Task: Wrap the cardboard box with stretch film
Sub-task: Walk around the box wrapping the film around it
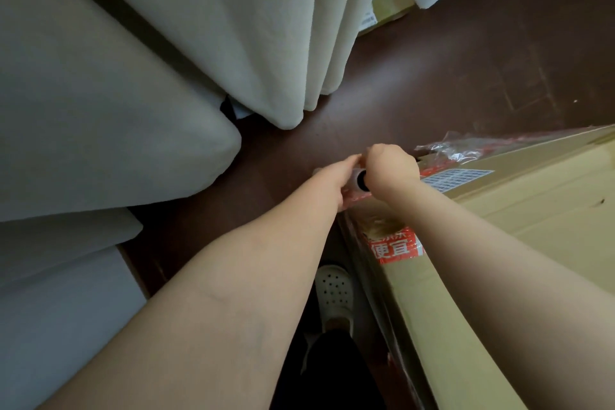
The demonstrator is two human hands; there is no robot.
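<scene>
Roll (360, 184): held at box (499, 226) corner, likely to keep film (446, 150) taut
Right hand (389, 170): fingers clamped on roll
Left hand (332, 180): fingers hidden, grip unclear

The place looks like a storeroom or packing area: thick pale foam slabs (233, 27) lean in a row on a scuffed dark brown floor (459, 70), and a large taped cardboard box (539, 210) stands near them.
</scene>
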